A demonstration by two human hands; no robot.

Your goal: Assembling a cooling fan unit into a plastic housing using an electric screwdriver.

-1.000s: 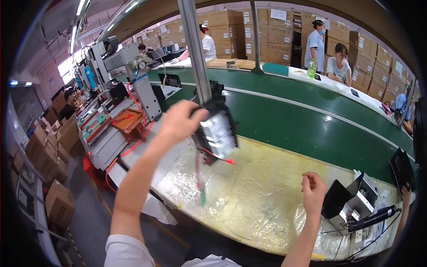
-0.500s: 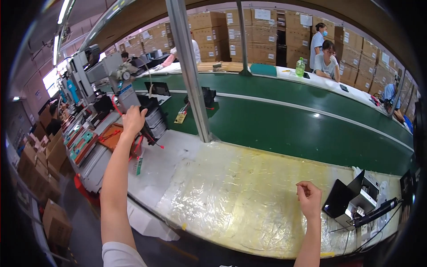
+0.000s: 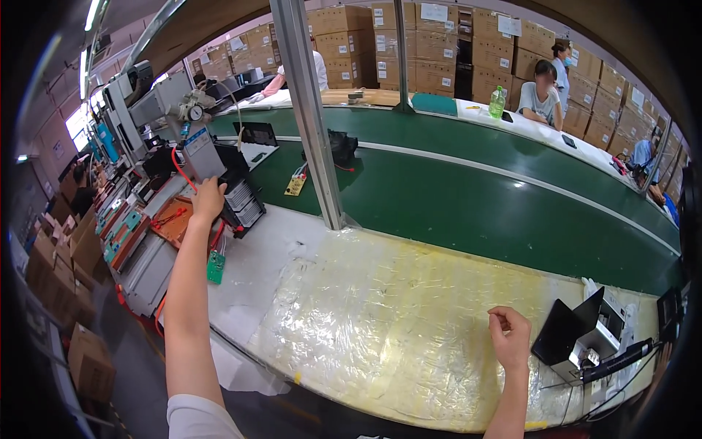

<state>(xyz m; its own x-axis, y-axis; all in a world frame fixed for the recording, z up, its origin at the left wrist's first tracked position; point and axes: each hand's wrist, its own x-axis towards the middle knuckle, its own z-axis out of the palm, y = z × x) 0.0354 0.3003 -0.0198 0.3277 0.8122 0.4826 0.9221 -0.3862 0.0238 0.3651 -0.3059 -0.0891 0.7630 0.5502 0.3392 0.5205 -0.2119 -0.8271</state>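
My left hand (image 3: 209, 200) reaches to the left end of the bench, fingers curled at the near side of a black finned box (image 3: 244, 205) and partly hidden. It appears to grip the box's edge. Red wires hang below, and a small green circuit board (image 3: 216, 268) dangles by the bench's left edge. Over the right half of the bench my right hand (image 3: 510, 338) hovers with fingers loosely curled and nothing visible in them. Just right of it stands an opened metal-and-black device (image 3: 578, 333), with a black handheld tool (image 3: 618, 360) lying against it.
A metal post (image 3: 311, 117) rises at the bench's far edge, before a green conveyor (image 3: 468, 208). On the belt lie a yellowish circuit board (image 3: 295, 183) and a black part (image 3: 341, 148). A press machine (image 3: 172, 110) stands at left. People sit and stand across the belt.
My left hand and the black finned box have shifted slightly left, and the green circuit board has swung round to show its face. My right hand has barely moved.
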